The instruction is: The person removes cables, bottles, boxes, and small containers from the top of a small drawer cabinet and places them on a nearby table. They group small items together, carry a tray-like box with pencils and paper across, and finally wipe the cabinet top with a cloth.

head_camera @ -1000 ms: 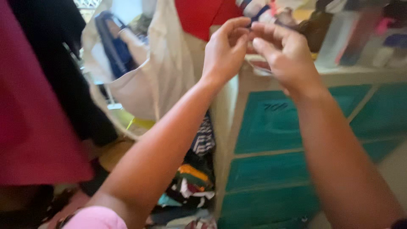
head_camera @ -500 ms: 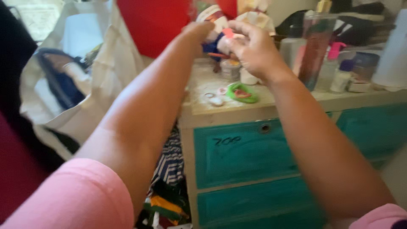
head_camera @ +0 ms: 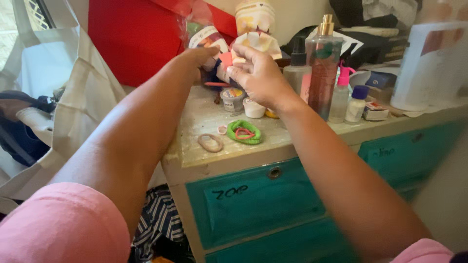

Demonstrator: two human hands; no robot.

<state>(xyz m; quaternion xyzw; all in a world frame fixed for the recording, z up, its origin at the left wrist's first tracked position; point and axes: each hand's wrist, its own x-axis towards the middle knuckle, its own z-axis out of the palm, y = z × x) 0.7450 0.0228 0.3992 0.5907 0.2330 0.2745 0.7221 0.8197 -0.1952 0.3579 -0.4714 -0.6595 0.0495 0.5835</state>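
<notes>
Far left: a limp cream canvas tote bag (head_camera: 83, 97) hangs open, soft folds, with dark blue fabric (head_camera: 19, 126) beside it; contents not readable. Behind it stands a flat red panel (head_camera: 131, 39), matte.

Left hand (head_camera: 197, 58) is raised over the dresser top (head_camera: 195, 146), fingers pinched together at a small pink-red piece (head_camera: 225, 61) held between both hands (too small and blurred to say what it is). The piece sits up above the back of the dresser top, in front of a crinkly clear plastic packet (head_camera: 202, 31). Right hand (head_camera: 261, 75) meets the left one, fingertips closed on that same piece, thumb side toward the left hand.

On the worn, speckled top below the hands: a tan loop hair tie (head_camera: 210, 142) lying flat, then a coil of green bands (head_camera: 243, 131) with a pink one inside it, just beside. Behind them, two small round tubs (head_camera: 233, 99), lids on, contents hidden.

Right of the hands: a tall clear pump bottle (head_camera: 323, 68) with gold top and reddish liquid, a smaller grey pump bottle (head_camera: 296, 68) touching it, a slim bottle with pink cap (head_camera: 340, 95), a small white bottle with purple cap (head_camera: 356, 104). Far right, a big white roll (head_camera: 429, 63), papery.

Drawers (head_camera: 253, 204) below are teal-painted wood, scuffed, shut.
</notes>
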